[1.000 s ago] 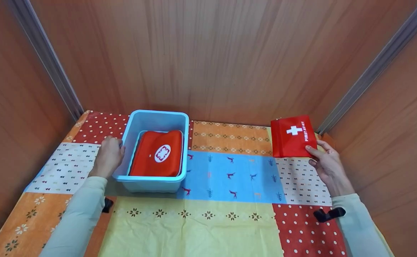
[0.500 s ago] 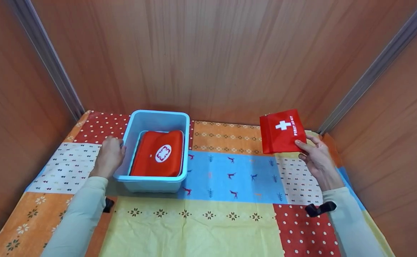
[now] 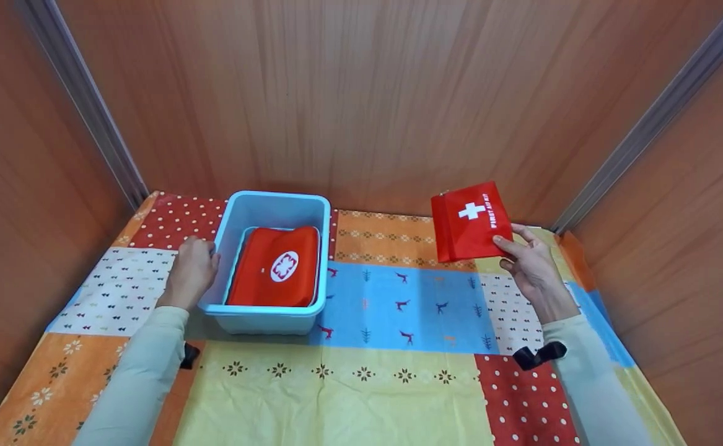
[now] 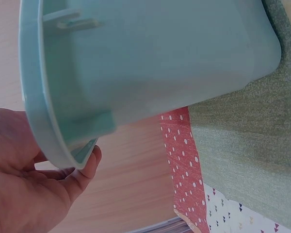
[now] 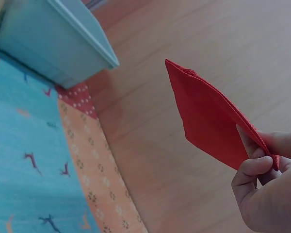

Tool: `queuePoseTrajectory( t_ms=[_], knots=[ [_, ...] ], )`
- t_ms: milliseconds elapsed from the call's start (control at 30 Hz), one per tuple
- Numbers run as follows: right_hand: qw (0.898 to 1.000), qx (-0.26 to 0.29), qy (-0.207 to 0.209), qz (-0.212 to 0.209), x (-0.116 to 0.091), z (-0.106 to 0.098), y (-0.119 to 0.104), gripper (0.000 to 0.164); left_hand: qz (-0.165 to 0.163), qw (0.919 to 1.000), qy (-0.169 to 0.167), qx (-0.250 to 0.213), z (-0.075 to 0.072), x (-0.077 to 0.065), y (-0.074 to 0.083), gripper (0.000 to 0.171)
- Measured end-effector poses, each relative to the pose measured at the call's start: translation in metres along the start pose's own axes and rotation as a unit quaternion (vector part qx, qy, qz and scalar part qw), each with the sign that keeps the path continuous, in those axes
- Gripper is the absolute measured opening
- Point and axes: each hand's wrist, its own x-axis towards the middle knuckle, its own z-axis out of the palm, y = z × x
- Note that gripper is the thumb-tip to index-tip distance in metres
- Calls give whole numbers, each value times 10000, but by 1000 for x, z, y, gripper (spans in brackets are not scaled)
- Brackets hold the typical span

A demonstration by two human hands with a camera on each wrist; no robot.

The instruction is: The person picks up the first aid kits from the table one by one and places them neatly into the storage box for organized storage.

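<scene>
My left hand grips the left rim of a light blue plastic bin; in the left wrist view the fingers curl under that rim. Inside the bin lies a red case with a white oval emblem, on top of something pale whose edge alone shows. At the right, my right hand pinches a flat red first aid pouch by its lower right corner, thumb on the printed face. The pouch is held in the air, tilted, with its white cross toward the head camera. Its zipped edge shows in the right wrist view.
A patchwork-print cloth covers the table. Wood-grain panels stand at the back and both sides, with grey metal strips at the corners. The bin stands near the back panel, left of centre.
My right hand has carried the first aid pouch to the left and slightly up, toward the bin. My left hand and the bin have stayed almost still.
</scene>
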Motion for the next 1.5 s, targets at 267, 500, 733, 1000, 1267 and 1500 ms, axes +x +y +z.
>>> queuePoseTrajectory(
  t_ms=[267, 500, 733, 1000, 1267, 1500],
  knots=[
    [9999, -43, -53, 128, 4, 17, 0, 48, -3, 10000, 46, -74, 0, -1, -1, 35],
    [9998, -74, -105, 136, 5, 32, 1, 47, 104, 9999, 123, -49, 0, -1, -2, 35],
    [9995, -83, -292, 92, 6, 47, 4, 44, 170, 9996, 193, 64, 0, 0, -1, 32],
    [9989, -112, -429, 137, 6, 67, 8, 48, 195, 9993, 288, 152, 2, 1, -2, 32],
    [9974, -145, -677, 216, 5, 92, 15, 48, 136, 9996, 265, 11, 2, 1, -3, 34],
    [9964, -227, -794, 189, 5, 110, 21, 47, 144, 9995, 283, 39, 1, 0, -3, 35]
  ],
)
